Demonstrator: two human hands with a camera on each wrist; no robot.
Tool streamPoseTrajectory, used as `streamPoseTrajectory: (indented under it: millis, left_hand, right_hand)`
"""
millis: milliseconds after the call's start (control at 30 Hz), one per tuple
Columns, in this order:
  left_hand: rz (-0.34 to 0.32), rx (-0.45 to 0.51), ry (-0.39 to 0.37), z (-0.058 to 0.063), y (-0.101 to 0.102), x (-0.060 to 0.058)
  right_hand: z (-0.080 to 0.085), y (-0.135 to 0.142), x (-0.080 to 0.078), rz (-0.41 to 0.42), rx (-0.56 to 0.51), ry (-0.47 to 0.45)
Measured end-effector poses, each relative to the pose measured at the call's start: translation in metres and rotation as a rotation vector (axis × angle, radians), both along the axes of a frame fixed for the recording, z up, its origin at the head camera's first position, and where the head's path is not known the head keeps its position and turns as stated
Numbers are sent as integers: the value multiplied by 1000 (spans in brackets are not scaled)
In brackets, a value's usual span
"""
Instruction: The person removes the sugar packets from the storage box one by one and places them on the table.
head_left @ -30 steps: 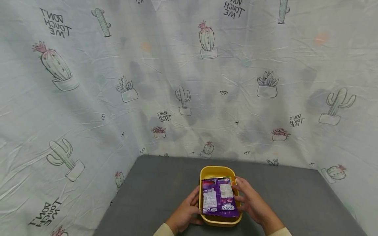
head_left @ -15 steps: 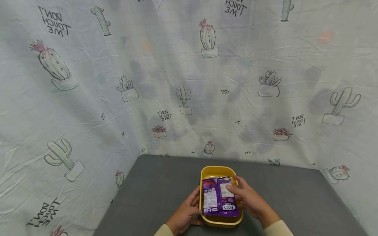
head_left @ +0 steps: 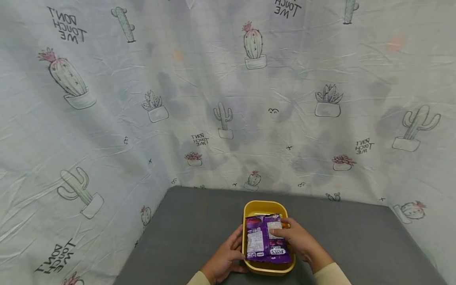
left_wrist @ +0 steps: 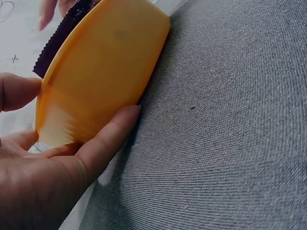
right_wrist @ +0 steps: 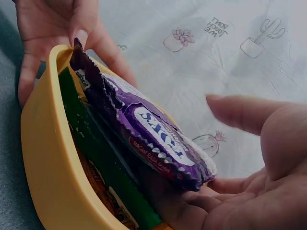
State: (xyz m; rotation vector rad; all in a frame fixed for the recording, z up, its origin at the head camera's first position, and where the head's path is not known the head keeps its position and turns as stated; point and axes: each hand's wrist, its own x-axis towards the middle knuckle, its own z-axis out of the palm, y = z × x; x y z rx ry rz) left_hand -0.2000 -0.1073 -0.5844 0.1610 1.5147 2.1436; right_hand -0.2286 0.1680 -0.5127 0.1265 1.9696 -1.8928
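A yellow plastic box [head_left: 263, 204] stands on the grey table. My left hand [head_left: 227, 253] holds its near left side, thumb at the rim and fingers along the outer wall [left_wrist: 103, 62]. On top lies a purple Fox's candy bag [head_left: 254, 242], printed side up. My right hand [head_left: 301, 241] is at the bag's right edge. In the right wrist view its fingers [right_wrist: 192, 211] reach beneath the bag, while the thumb [right_wrist: 240, 110] is raised, apart from it. Under the purple bag a green packet [right_wrist: 96, 139] stands inside the box, mostly hidden.
Grey fabric covers the table [head_left: 199, 213]. Behind and at both sides hangs a pale cactus-print cloth [head_left: 228, 79], meeting the table's back edge.
My right hand has moved from the box's right rim inward, its thumb now over the bag and its fingers beneath the bag's edge. The left hand stays on the box.
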Motion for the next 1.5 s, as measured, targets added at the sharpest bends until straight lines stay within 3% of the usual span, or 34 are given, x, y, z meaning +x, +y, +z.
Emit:
streamPoseTrajectory:
  millis: [367, 667, 1100, 1500]
  left_hand:
    - [-23, 3, -3, 0, 0, 4]
    - [-22, 2, -4, -6, 1, 4]
    - [-33, 10, 4, -3, 2, 6]
    - [-27, 20, 10, 0, 1, 5]
  right_hand:
    - [-3, -10, 7, -110, 49, 62]
    - [-3, -14, 8, -117, 110, 58]
    - [-7, -20, 8, -191, 117, 125]
    - [1, -11, 9, -159, 52, 94]
